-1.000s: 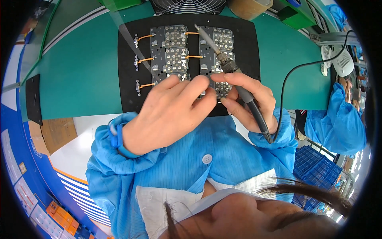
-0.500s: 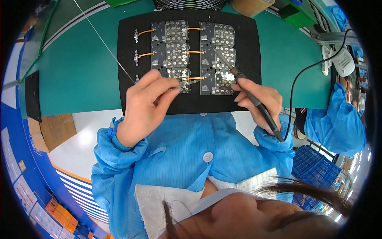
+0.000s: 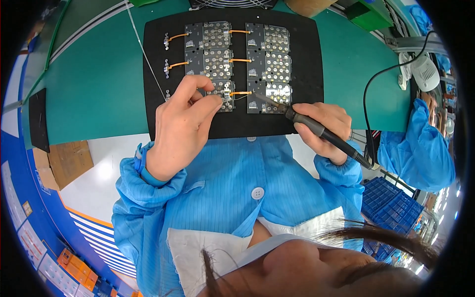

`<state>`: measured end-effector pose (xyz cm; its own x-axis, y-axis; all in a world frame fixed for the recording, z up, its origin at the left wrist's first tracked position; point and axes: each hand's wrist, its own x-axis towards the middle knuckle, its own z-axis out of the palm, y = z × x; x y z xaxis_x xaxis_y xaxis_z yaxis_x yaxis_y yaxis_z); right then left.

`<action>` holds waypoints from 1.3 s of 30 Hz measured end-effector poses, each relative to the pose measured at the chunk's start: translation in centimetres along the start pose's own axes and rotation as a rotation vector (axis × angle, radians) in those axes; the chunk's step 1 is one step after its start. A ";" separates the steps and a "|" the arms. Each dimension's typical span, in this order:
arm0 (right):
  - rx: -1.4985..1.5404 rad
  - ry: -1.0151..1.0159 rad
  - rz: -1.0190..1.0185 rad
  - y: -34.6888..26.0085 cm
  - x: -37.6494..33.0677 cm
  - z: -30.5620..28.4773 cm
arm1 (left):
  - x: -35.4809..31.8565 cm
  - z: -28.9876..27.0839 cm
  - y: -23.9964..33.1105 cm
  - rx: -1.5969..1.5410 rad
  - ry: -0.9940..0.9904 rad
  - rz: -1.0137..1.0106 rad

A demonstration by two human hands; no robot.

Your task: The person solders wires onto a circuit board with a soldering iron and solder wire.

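Note:
My right hand [image 3: 327, 121] is wrapped round a dark soldering iron [image 3: 341, 144], held like a pen. Its tip points left and sits at the end of a short orange wire [image 3: 240, 93] on the nearest right circuit board [image 3: 255, 105]. Thumb and forefinger of my left hand [image 3: 180, 123] are pinched on thin solder wire [image 3: 140, 44]. The strand runs down from the upper left, and its free end reaches from the fingertips toward the iron's tip. Whether they touch is too small to tell. My left hand covers part of the nearest left board [image 3: 225, 103].
Several more boards [image 3: 215, 63] with orange wires and small metal connectors [image 3: 166, 68] lie in rows on a black mat [image 3: 302, 129]. The mat rests on a green table [image 3: 99, 99]. The iron's black cable [image 3: 366, 99] loops along the right. A fan grille [image 3: 232, 4] stands at the back.
The iron's tip has moved left and down, from the board's upper area to the orange wire's end, and the handle lies flatter. My left hand stays pinched on the solder wire.

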<state>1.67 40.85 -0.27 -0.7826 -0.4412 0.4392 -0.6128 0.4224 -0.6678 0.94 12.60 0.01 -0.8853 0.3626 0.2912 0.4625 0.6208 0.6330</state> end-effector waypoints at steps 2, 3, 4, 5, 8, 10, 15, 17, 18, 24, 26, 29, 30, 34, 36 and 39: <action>-0.013 -0.013 -0.007 0.1 0.1 0.1 | 0.1 0.0 0.0 0.009 -0.001 -0.003; -0.013 -0.013 -0.008 0.1 0.1 0.1 | 0.1 0.1 -0.1 0.004 0.006 0.007; -0.008 -0.010 -0.004 0.1 0.0 0.2 | 0.2 0.1 -0.1 -0.001 0.013 0.017; -0.004 -0.008 -0.001 0.1 0.0 0.2 | 0.3 0.2 -0.1 -0.002 0.013 0.018; -0.020 -0.016 -0.033 0.3 0.1 0.2 | 0.4 0.4 -0.1 -0.012 0.000 0.019; -0.013 -0.015 -0.032 0.3 0.1 0.2 | 0.5 0.6 -0.2 -0.010 0.015 0.029; -0.005 -0.009 -0.033 0.4 0.1 0.3 | 1.0 0.9 -0.1 -0.001 0.004 0.059; -0.005 -0.003 -0.048 0.4 0.2 0.3 | 1.1 1.2 -0.2 -0.003 0.006 0.072; -0.006 -0.004 -0.048 0.4 0.1 0.2 | 1.2 1.3 -0.1 -0.013 0.008 0.074; -0.004 -0.011 -0.042 0.4 0.0 0.3 | 1.4 1.8 -0.2 -0.050 -0.004 0.075; -0.004 -0.008 -0.044 0.5 0.0 0.3 | 1.5 2.0 -0.2 -0.062 -0.005 0.079; -0.007 -0.009 -0.047 0.5 0.0 0.3 | 1.5 2.1 -0.2 -0.063 -0.015 0.061; -0.007 -0.009 -0.047 0.5 0.1 0.3 | 1.5 2.2 -0.2 -0.064 -0.019 0.064; -0.011 -0.017 -0.047 0.5 0.2 0.2 | 1.7 2.4 -0.3 -0.067 -0.019 0.075; -0.018 -0.018 -0.048 0.5 0.2 0.1 | 1.9 2.4 -0.2 -0.094 -0.007 0.044; -0.008 -0.018 -0.048 0.4 0.3 0.1 | 2.1 2.5 -0.1 -0.150 0.003 -0.014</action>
<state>1.20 40.83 -0.49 -0.7504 -0.4748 0.4598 -0.6504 0.4067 -0.6416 -0.81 15.03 -1.29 -0.8918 0.3526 0.2834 0.4378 0.5153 0.7367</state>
